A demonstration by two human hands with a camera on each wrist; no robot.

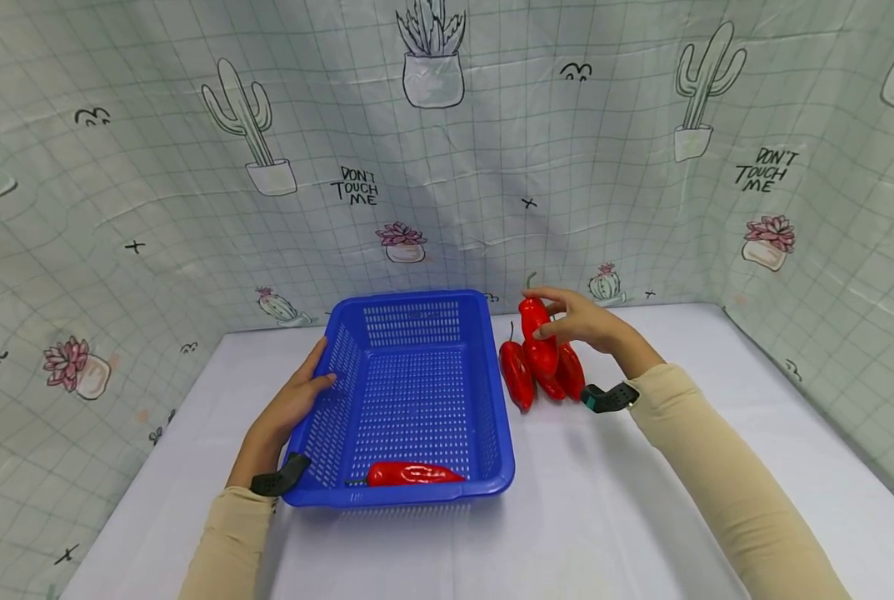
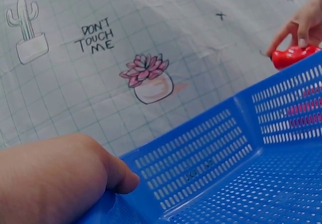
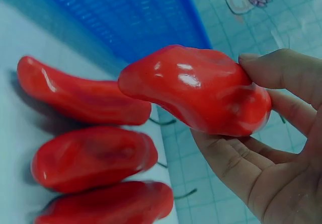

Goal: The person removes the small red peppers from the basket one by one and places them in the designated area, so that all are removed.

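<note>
Right hand [image 1: 577, 323] is pinching a red chili pepper [image 1: 540, 354] between thumb and fingertips, at 2 o'clock from the centre of the blue plastic basket [image 1: 412, 408]; three more red chili peppers [image 3: 95, 158] are lying beneath on the white tabletop [image 1: 566, 525], around 3 o'clock, the middle one mostly hidden from the head view, the lowest running off the right wrist view's edge. Whether the pinched one is touching them, can't tell. Left hand [image 1: 297, 407] is gripping the basket's rim at 9 o'clock, thumb lying inside, other fingers largely hidden behind the wall. One red chili pepper in the basket [image 1: 409, 474] is resting at 6 o'clock, front rim covering its lower edge. In the left wrist view, basket wall is blocking part of the pinched pepper.
</note>
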